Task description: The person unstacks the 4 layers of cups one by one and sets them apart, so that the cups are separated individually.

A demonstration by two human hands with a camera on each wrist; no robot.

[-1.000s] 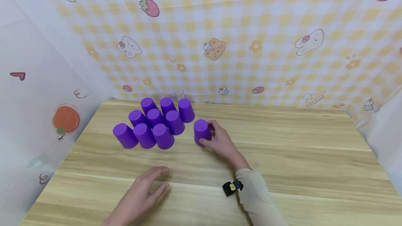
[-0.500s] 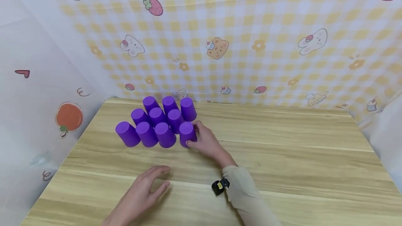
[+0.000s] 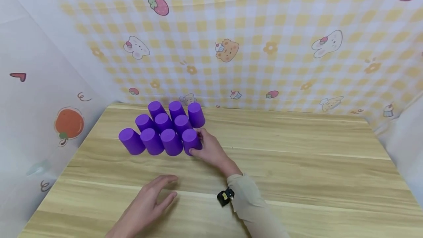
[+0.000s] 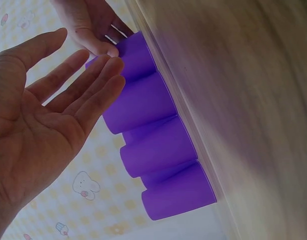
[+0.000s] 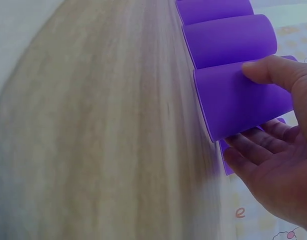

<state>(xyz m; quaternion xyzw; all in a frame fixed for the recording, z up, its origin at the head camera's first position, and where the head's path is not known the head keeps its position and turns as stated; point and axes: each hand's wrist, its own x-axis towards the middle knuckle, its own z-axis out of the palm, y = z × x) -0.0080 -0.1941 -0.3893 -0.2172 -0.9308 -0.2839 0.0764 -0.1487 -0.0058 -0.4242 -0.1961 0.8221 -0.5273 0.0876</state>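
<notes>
My right hand (image 3: 209, 150) grips a purple cup (image 3: 191, 139), thumb on its near side and fingers round its right side. That cup stands upside down at the right end of the front row, close beside its neighbour cup (image 3: 171, 143). In the right wrist view the thumb presses the held cup (image 5: 243, 100), and its rim is at the table. More purple cups, all upside down, form two rows behind, such as the middle cup (image 3: 163, 121). My left hand (image 3: 148, 201) is near the table's front, fingers loosely bent and thumb apart, touching no cup.
The wooden table (image 3: 297, 172) extends to the right and front of the cups. A yellow checked cloth (image 3: 251, 72) hangs behind it, and a white printed cloth (image 3: 39, 94) is on the left. A black strap device (image 3: 226, 196) sits at the right sleeve.
My right hand has moved the held cup left, from apart on the right to the end of the front row. The left hand has stayed in place.
</notes>
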